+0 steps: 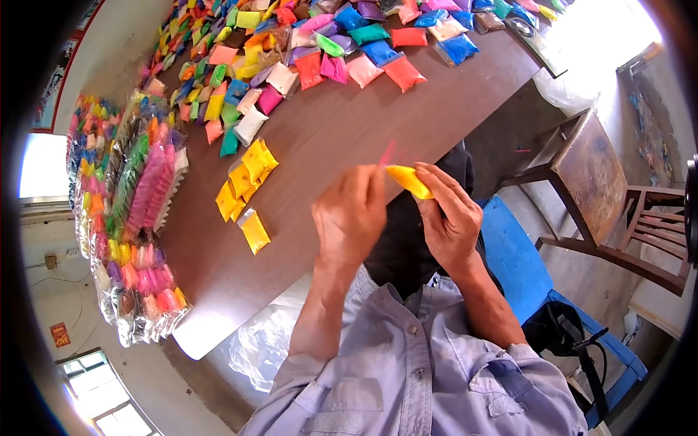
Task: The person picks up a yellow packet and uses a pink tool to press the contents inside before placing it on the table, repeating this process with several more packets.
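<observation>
My right hand pinches a small plump yellow packet between thumb and fingers, above my lap near the table's edge. Close to the packet's left end is my left hand, its fingers curled closed. A blurred pink streak shows just above the left fingertips; I cannot tell what that hand grips. On the brown table, left of my hands, lies a small group of yellow packets, with a single yellow packet nearer me.
Many colourful packets are heaped across the far side of the table. Large clear bags of packets stand along the left end. A blue chair and a wooden chair are to the right, and clear plastic hangs below the table edge.
</observation>
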A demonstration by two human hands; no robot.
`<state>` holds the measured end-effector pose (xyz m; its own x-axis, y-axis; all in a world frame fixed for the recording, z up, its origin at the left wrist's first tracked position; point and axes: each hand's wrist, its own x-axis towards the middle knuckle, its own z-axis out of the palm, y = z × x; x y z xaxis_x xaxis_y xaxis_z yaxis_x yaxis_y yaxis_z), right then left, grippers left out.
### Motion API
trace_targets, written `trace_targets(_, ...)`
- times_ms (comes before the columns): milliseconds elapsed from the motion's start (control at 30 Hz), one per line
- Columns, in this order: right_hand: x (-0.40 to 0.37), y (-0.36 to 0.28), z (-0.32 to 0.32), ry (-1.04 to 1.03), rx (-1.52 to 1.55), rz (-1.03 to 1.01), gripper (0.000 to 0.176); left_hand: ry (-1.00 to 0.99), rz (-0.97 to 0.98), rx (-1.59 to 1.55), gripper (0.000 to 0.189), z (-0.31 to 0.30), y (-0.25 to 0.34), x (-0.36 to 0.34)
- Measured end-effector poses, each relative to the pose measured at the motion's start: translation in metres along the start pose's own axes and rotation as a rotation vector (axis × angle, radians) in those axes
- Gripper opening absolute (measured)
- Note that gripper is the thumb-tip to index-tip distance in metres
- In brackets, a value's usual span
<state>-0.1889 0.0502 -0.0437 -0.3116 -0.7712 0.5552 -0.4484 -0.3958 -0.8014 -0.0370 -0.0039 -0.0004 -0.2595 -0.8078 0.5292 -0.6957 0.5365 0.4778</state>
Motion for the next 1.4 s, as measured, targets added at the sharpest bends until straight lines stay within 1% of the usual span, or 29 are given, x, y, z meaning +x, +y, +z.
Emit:
trace_targets(33,0.0,0.0,-0.001,0.006,0.014,-0.003,0.03,-0.043,-0.078,0.061,0.008,0.0,-0.008,0.0)
trace_targets(133,0.005,0.004,-0.002,-0.001,-0.063,-0.047,0.031,-0.002,-0.062,-0.011,0.008,-0.007,-0.008,0.001)
trace_targets(167,0.004,0.005,-0.001,0.0,-0.063,-0.045,0.031,-0.003,-0.061,-0.011,0.008,-0.008,-0.002,-0.002)
trace_targets(233,0.004,0.007,0.001,-0.003,-0.064,-0.011,0.031,-0.026,-0.004,-0.135,0.009,-0.006,0.013,-0.008)
trace_targets(333,0.001,0.0,0.0,0.014,-0.038,-0.004,0.029,-0.039,-0.01,-0.113,0.009,0.001,0.011,-0.012)
trace_targets(367,0.0,0.0,0.0,0.014,-0.039,-0.006,0.029,0.011,-0.013,-0.074,0.009,0.002,0.004,-0.01)
trace_targets(400,-0.003,0.0,-0.001,0.025,0.046,0.085,0.027,0.012,-0.014,-0.075,0.009,0.003,-0.003,-0.009)
trace_targets(433,-0.004,0.0,-0.002,0.037,0.132,0.175,0.026,0.033,-0.069,-0.051,0.009,0.002,-0.011,-0.009)
trace_targets(467,-0.004,0.001,-0.003,0.036,0.132,0.171,0.026,0.057,-0.123,-0.027,0.009,0.001,-0.019,-0.008)
trace_targets(533,-0.007,0.003,-0.007,0.098,0.313,0.395,0.026,0.064,-0.154,-0.061,0.008,-0.006,-0.028,-0.012)
trace_targets(600,-0.006,0.007,-0.009,0.14,0.362,0.446,0.03,0.077,-0.271,-0.065,0.008,-0.014,-0.035,-0.018)
trace_targets(667,-0.002,0.007,-0.014,0.115,0.404,0.598,0.032,0.067,-0.293,-0.058,0.01,-0.021,-0.041,-0.029)
trace_targets(767,0.005,-0.004,-0.011,0.059,0.405,0.597,0.033,0.092,-0.336,-0.011,0.012,-0.033,-0.048,-0.044)
trace_targets(833,0.005,-0.009,-0.002,0.011,0.412,0.593,0.033,0.205,-0.372,0.04,0.014,-0.047,-0.05,-0.05)
trace_targets(867,0.004,-0.009,0.004,-0.032,0.407,0.497,0.03,0.212,-0.378,0.058,0.014,-0.056,-0.055,-0.052)
trace_targets(900,0.002,-0.01,0.01,-0.074,0.403,0.4,0.029,0.305,-0.414,0.041,0.015,-0.068,-0.064,-0.053)
trace_targets(933,0.004,-0.015,0.017,-0.087,0.42,0.404,0.029,0.398,-0.448,0.025,0.016,-0.083,-0.074,-0.056)
trace_targets(967,0.009,-0.022,0.023,-0.139,0.327,0.254,0.027,0.441,-0.454,0.172,0.017,-0.099,-0.086,-0.059)
trace_targets(1000,0.011,-0.027,0.031,-0.187,0.233,0.101,0.027,0.449,-0.457,0.189,0.017,-0.114,-0.098,-0.063)
trace_targets(1033,0.009,-0.031,0.04,-0.212,0.2,0.064,0.025,0.516,-0.518,0.197,0.018,-0.129,-0.111,-0.068)
trace_targets(1067,0.008,-0.033,0.05,-0.249,0.177,-0.029,0.031,0.583,-0.579,0.203,0.02,-0.142,-0.124,-0.073)
trace_targets(1100,0.008,-0.035,0.059,-0.286,0.163,-0.094,0.032,0.59,-0.582,0.214,0.02,-0.153,-0.14,-0.08)
trace_targets(1133,0.008,-0.038,0.068,-0.324,0.149,-0.16,0.034,0.622,-0.651,0.191,0.021,-0.162,-0.157,-0.09)
trace_targets(1167,0.006,-0.041,0.079,-0.34,0.129,-0.207,0.032,0.656,-0.719,0.167,0.022,-0.169,-0.172,-0.1)
trace_targets(1200,0.005,-0.045,0.089,-0.347,0.136,-0.211,0.032,0.663,-0.724,0.173,0.022,-0.175,-0.186,-0.11)
trace_targets(1267,0.005,-0.052,0.107,-0.459,0.074,-0.321,0.028,0.636,-0.722,0.28,0.023,-0.181,-0.209,-0.13)
trace_targets(1300,0.003,-0.057,0.118,-0.461,0.042,-0.365,0.029,0.643,-0.731,0.282,0.023,-0.18,-0.215,-0.136)
trace_targets(1367,-0.001,-0.059,0.138,-0.498,0.003,-0.377,0.03,0.58,-0.678,0.419,0.025,-0.177,-0.227,-0.151)
trace_targets(1400,-0.002,-0.058,0.146,-0.52,-0.04,-0.387,0.031,0.588,-0.694,0.42,0.025,-0.176,-0.227,-0.152)
